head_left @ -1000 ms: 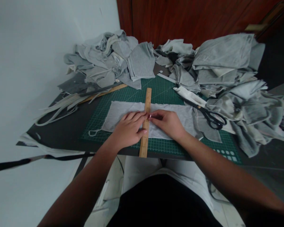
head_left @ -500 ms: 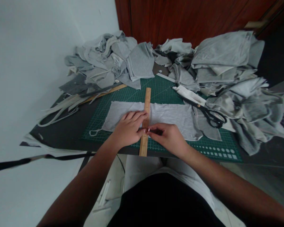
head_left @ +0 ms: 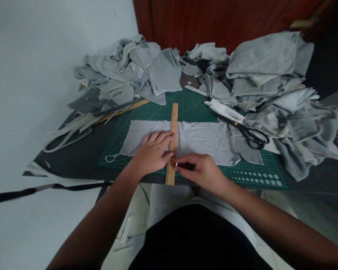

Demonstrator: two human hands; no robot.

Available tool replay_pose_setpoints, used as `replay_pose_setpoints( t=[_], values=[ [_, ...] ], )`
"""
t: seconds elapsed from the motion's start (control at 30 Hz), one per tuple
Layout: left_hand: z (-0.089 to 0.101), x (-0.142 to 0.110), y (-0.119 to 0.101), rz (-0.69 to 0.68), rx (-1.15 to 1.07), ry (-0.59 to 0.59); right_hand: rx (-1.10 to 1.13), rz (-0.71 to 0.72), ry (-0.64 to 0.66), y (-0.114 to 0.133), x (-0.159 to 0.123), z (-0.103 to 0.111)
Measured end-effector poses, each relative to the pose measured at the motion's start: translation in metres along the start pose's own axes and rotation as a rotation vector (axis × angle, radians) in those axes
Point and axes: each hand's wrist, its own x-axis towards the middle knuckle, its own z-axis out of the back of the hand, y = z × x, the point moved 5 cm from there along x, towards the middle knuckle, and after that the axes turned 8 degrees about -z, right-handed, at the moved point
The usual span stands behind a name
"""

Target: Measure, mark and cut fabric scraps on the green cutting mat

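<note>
A wooden ruler lies across a light grey piece of fabric on the green cutting mat. My left hand rests flat with fingers spread, pressing the fabric and the left side of the ruler. At the ruler's right edge, near the fabric's front edge, my right hand pinches a small whitish piece of chalk. Only the chalk's tip shows between thumb and forefinger.
Black-handled scissors lie to the right on fabric scraps. Heaps of grey cloth stand at the back left and right. White strips and another wooden ruler lie at the left. The table's edge is close to my body.
My right hand has slid a little along the ruler toward me, with the chalk in its fingers. My left hand and the ruler stay in place on the fabric.
</note>
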Motion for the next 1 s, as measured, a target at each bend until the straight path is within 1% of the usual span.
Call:
replay_pose_setpoints(
  t=[0.07,0.13,0.23,0.37,0.57,0.67,0.8,1.0],
  values=[
    [0.000,0.000,0.000,-0.003,0.008,0.000,0.038,-0.002,-0.012,-0.002,0.001,0.002],
    [0.001,0.000,-0.001,-0.008,0.013,-0.003,0.053,-0.007,-0.063,-0.003,0.005,0.005],
    [0.002,0.000,-0.001,-0.007,0.012,-0.013,0.010,0.008,-0.143,-0.003,0.015,0.006],
    [0.002,0.000,0.000,-0.012,0.010,-0.020,-0.028,0.025,-0.168,-0.005,0.023,0.002],
    [0.002,0.000,0.000,-0.021,0.005,-0.038,-0.038,0.013,-0.216,-0.008,0.022,0.002],
    [0.002,0.000,0.000,-0.023,0.013,-0.040,-0.050,0.004,-0.199,-0.007,0.023,0.003],
    [0.001,-0.001,0.000,-0.038,0.030,-0.051,-0.091,0.001,-0.136,-0.001,0.023,0.004],
    [0.000,-0.001,0.000,-0.043,0.044,-0.039,-0.042,0.001,-0.048,0.004,0.007,0.000]
  ],
)
